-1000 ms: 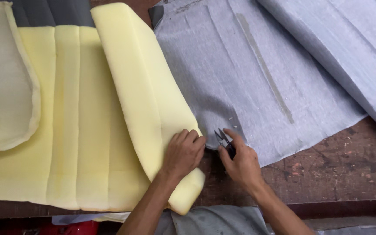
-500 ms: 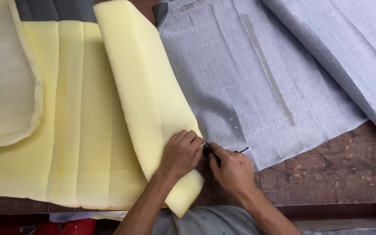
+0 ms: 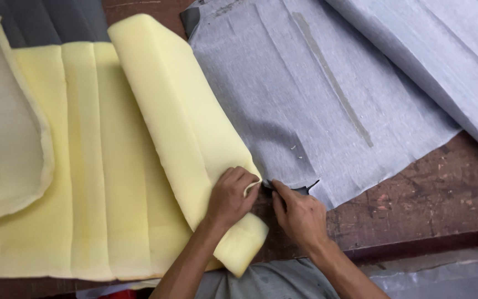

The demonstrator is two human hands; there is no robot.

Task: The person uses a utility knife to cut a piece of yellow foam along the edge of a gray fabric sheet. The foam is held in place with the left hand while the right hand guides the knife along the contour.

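Small dark snips [image 3: 304, 190] sit at the grey fabric's [image 3: 305, 105] lower edge on the worktop [image 3: 432, 194], fingers of the right hand [image 3: 300, 213] clasped around them; the left hand [image 3: 230, 196] pinches the folded yellow foam's [image 3: 178, 127] edge just beside

A worn reddish-brown wooden surface [image 3: 432, 188] shows bare at the lower right, scuffed and speckled with pale marks. At the upper right lies a second long sheet of pale grey woven fabric [image 3: 460, 61], running diagonally. At the far left, a curved cream foam pad with a rounded raised edge [image 3: 6, 122] rests on flat yellow foam. A dark grey cloth [image 3: 45, 22] shows at the top left.
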